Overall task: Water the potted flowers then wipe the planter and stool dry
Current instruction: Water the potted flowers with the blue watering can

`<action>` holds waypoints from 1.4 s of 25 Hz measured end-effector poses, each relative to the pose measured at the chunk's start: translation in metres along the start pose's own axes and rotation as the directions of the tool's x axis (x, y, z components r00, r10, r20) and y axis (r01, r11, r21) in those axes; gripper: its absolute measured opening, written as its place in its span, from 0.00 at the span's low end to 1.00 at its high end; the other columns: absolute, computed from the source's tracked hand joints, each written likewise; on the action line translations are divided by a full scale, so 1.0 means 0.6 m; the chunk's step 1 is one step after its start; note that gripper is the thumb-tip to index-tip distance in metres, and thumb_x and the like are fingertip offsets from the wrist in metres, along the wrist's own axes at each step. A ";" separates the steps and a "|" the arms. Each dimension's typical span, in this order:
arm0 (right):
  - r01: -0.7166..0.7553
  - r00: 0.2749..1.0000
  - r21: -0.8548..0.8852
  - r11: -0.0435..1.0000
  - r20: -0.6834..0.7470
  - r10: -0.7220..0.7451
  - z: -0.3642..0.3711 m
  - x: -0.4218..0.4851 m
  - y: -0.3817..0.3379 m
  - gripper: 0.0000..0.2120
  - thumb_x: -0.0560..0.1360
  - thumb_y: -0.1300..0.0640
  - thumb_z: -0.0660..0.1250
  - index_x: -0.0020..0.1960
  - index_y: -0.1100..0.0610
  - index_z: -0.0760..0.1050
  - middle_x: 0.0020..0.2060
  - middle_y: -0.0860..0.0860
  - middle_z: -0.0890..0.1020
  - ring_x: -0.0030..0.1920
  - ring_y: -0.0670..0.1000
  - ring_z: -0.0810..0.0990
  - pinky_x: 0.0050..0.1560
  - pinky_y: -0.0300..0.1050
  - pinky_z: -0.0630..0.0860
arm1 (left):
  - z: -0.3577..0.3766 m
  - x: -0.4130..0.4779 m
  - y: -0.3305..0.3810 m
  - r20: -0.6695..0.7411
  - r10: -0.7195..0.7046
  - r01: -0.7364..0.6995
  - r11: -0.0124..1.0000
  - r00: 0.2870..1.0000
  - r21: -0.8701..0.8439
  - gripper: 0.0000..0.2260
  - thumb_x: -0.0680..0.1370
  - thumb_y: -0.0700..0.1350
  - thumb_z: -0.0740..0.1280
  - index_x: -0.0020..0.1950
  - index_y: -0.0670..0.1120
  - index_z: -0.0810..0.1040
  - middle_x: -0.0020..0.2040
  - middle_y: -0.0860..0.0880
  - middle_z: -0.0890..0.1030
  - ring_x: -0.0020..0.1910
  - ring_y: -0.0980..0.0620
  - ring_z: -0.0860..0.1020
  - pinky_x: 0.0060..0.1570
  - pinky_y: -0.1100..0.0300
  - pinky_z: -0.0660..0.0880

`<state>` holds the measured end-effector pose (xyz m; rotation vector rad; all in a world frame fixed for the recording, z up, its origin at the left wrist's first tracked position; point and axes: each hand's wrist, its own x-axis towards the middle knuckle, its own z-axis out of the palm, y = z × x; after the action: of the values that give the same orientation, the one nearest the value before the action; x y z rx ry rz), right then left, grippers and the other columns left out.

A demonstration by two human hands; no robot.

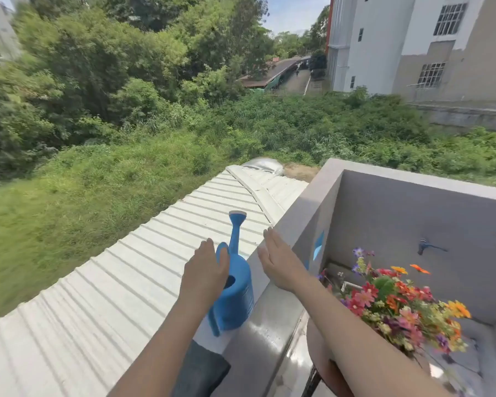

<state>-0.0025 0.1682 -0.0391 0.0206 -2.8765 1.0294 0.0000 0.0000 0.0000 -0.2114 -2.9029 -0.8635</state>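
— where's the can, right this second?
— the blue watering can (235,290) stands upright on top of the balcony wall (269,333). its spout points away from me, out over the white ribbed roof (126,282) below.
— and your grips?
— my left grip (206,270) is flat over the can's handle and filling hole, fingers fairly straight, holding nothing. i cannot tell whether it touches the handle. my right grip (278,262) is wide open too, palm down, fingers straight and together. it hangs over the wall just right of the can, apart from it.
— the flowers?
— down to my right, inside the balcony: a bunch of red, orange, pink and purple flowers (395,302), just beyond my right forearm. the pot under them is hidden. a brown round stool (318,351) peeks out beneath my arm, with a dark leg below it.
— anything else in reach?
— a dark grey cloth (201,371) lies on the wall near me, just behind the can. there's a small tap (423,247) on the far inner wall, above the flowers. the wall top near me shines, glossy in the sun.
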 end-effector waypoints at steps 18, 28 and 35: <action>-0.023 0.999 -0.016 1.000 0.027 0.024 0.112 -0.001 -0.008 0.25 0.81 0.50 0.47 0.75 0.60 0.51 0.74 0.54 0.59 0.71 0.54 0.60 0.70 0.49 0.59 | 0.095 -0.044 -0.044 -0.350 -0.227 0.034 0.877 0.909 -0.480 0.09 0.75 0.40 0.69 0.54 0.38 0.81 0.28 0.62 0.72 0.30 0.64 0.75 0.30 0.72 0.69; -0.104 0.938 0.086 0.991 -0.322 0.126 -0.013 -0.089 -0.069 0.29 0.81 0.46 0.47 0.76 0.58 0.43 0.76 0.52 0.42 0.75 0.48 0.38 0.71 0.42 0.38 | -0.039 0.022 0.046 -0.135 0.201 -0.241 0.767 0.970 -0.594 0.06 0.70 0.49 0.70 0.44 0.52 0.84 0.37 0.63 0.83 0.37 0.64 0.80 0.40 0.71 0.74; -0.192 0.891 0.058 0.980 -0.408 0.199 -0.077 -0.143 -0.077 0.32 0.80 0.43 0.44 0.75 0.61 0.39 0.76 0.56 0.40 0.75 0.51 0.37 0.72 0.45 0.36 | -0.089 0.043 0.154 -0.061 0.557 -0.521 0.724 0.828 -0.452 0.02 0.73 0.44 0.73 0.44 0.48 0.83 0.36 0.52 0.84 0.33 0.62 0.77 0.36 0.67 0.73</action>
<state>0.0882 0.1603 0.0186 -0.4419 -2.5170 0.9492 -0.0074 0.0499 0.0973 -1.0946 -2.4026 -1.3958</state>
